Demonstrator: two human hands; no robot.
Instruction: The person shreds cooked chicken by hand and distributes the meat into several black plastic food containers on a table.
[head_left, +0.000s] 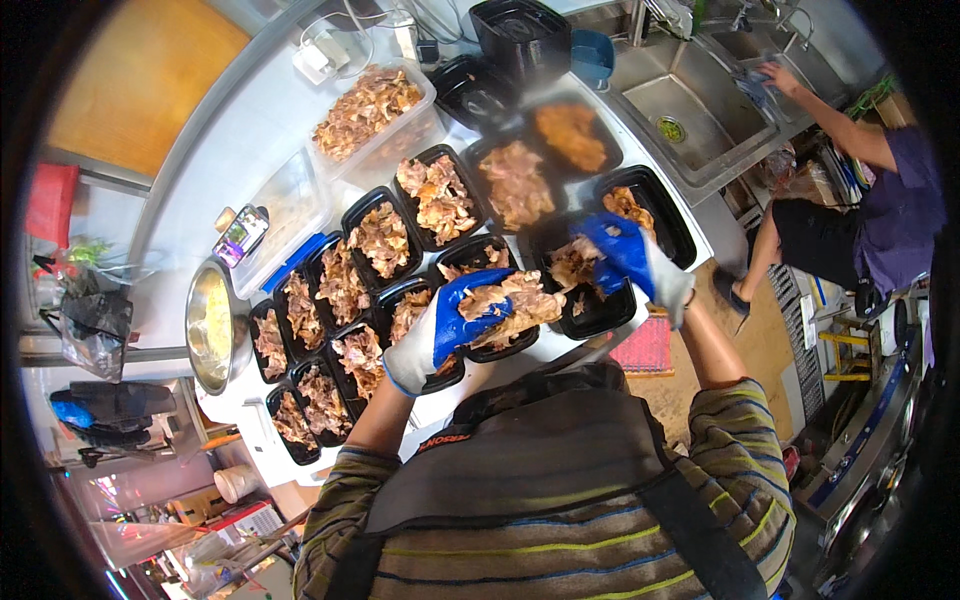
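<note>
Both hands wear white knit gloves with blue coated palms. My left hand (469, 311) holds a clump of cooked meat pieces (517, 304) above a black plastic tray. Over another black tray (600, 319), at the right, my right hand (619, 251) reaches down with bent fingers at shredded meat (574, 262); whether it grips any is hidden. Several black trays filled with meat stand in rows to the left, one of them with a meat portion (379, 240). Behind the right hand, a tray (675, 225) holds a smaller browned portion (628, 206).
A clear plastic tub of meat (375, 112) stands at the back, near stacked black trays (521, 37). A steel bowl (199, 322) and a propped phone (241, 234) are at the left. Beyond the table's right end, another person (896, 202) reaches over a steel sink (682, 112).
</note>
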